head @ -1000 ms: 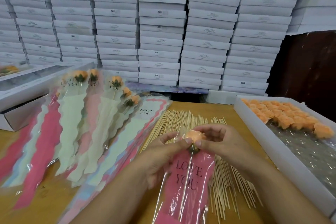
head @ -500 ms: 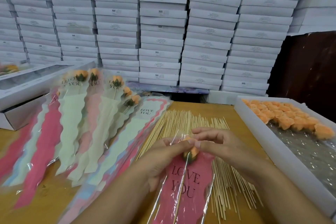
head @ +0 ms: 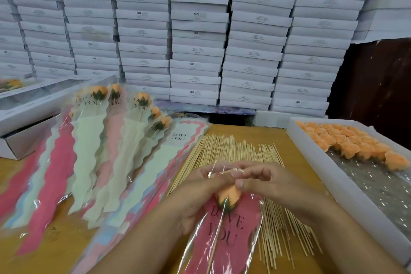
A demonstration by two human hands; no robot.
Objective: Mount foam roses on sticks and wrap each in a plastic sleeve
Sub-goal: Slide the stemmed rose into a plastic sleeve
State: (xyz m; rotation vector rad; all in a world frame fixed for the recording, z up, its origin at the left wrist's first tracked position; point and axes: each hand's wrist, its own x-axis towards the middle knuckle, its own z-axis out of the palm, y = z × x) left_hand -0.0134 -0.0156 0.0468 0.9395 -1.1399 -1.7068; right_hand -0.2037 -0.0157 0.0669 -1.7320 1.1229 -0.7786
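An orange foam rose (head: 229, 198) with a green base sits on a wooden stick (head: 214, 244) inside a pink "LOVE YOU" plastic sleeve (head: 224, 238). My left hand (head: 198, 193) and my right hand (head: 266, 182) meet above the bloom, and both pinch the clear top edge of the sleeve. The rose lies just below my fingertips. A bed of loose wooden sticks (head: 235, 151) spreads under my hands. Several wrapped roses (head: 100, 93) lie fanned out at the left.
A white tray (head: 311, 162) at the right holds several loose orange foam roses (head: 347, 142) on bubble wrap. Empty sleeves (head: 155, 162) lie stacked beside the sticks. White boxes (head: 26, 115) stand at the left, and a wall of stacked white boxes (head: 198, 29) fills the back.
The rose has slid deeper into the pink sleeve, from between my fingertips to below them. My hands have closed together over the sleeve's top edge.
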